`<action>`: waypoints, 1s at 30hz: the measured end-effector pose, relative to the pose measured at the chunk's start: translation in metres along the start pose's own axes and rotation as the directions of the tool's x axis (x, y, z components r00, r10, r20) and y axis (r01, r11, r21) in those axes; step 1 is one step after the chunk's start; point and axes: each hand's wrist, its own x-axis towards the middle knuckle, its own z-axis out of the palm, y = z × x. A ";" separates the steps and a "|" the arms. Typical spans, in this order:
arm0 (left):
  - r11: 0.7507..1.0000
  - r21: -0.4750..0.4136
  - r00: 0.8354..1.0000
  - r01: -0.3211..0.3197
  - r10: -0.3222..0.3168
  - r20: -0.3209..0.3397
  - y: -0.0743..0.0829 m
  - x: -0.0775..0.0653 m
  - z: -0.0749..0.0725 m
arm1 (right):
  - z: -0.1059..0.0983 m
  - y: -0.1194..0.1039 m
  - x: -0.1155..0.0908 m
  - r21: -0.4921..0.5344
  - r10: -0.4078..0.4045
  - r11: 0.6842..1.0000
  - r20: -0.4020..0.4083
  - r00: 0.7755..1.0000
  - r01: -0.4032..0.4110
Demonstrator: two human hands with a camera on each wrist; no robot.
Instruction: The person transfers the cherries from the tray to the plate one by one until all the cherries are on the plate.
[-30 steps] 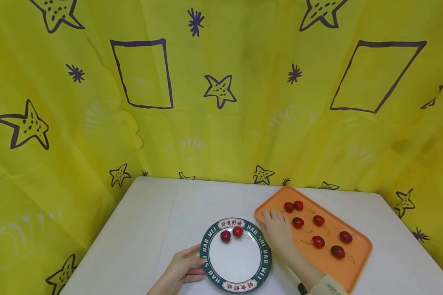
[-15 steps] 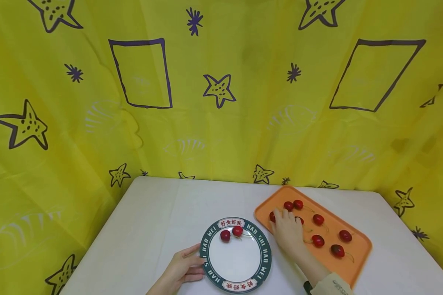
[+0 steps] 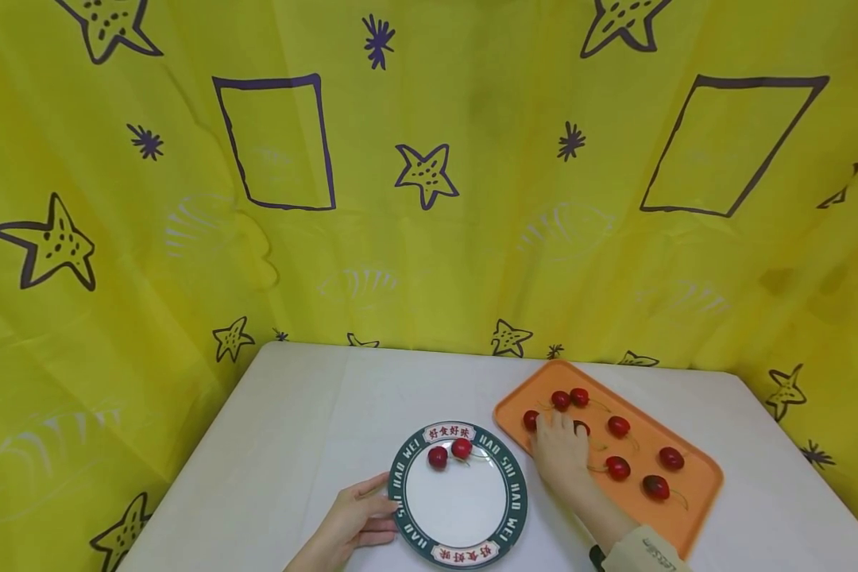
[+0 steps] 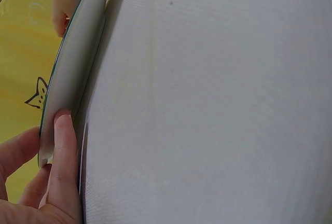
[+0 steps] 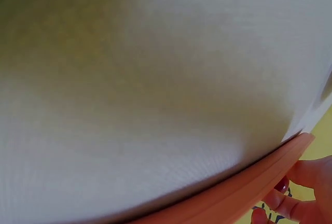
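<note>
In the head view my left hand (image 3: 361, 515) grips the left rim of a white plate (image 3: 454, 505) with a green lettered border. The left wrist view shows fingers beneath the lifted-looking edge of the plate (image 4: 78, 63). Two cherries (image 3: 438, 457) lie on the plate, towards its far side. My right hand (image 3: 562, 457) reaches over an orange tray (image 3: 686, 520), fingers curled down at a cherry (image 3: 531, 420) near the tray's left end. In the right wrist view that cherry (image 5: 282, 184) shows between thumb and forefinger; the hand partly covers another cherry.
Several more cherries (image 3: 618, 427) with stems lie spread over the tray, right of and beyond the hand. Plate and tray stand close together on a white table (image 3: 307, 413). A yellow patterned curtain (image 3: 472, 262) hangs behind the table's far edge.
My right hand has moved rightward from the tray's left edge, uncovering the cherry at its fingertips, then stayed nearly still. The left hand and plate have kept their place.
</note>
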 end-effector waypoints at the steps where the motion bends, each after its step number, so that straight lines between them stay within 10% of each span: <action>1: 1.000 0.000 1.000 0.000 0.000 0.000 0.000 0.000 0.000 | 0.000 0.000 0.000 -0.001 0.000 1.000 0.007 1.000 0.000; 30: 1.000 -0.015 1.000 -0.017 0.017 0.013 -0.001 0.001 -0.001 | -0.003 -0.002 -0.002 -0.028 -0.049 0.998 0.014 0.999 0.049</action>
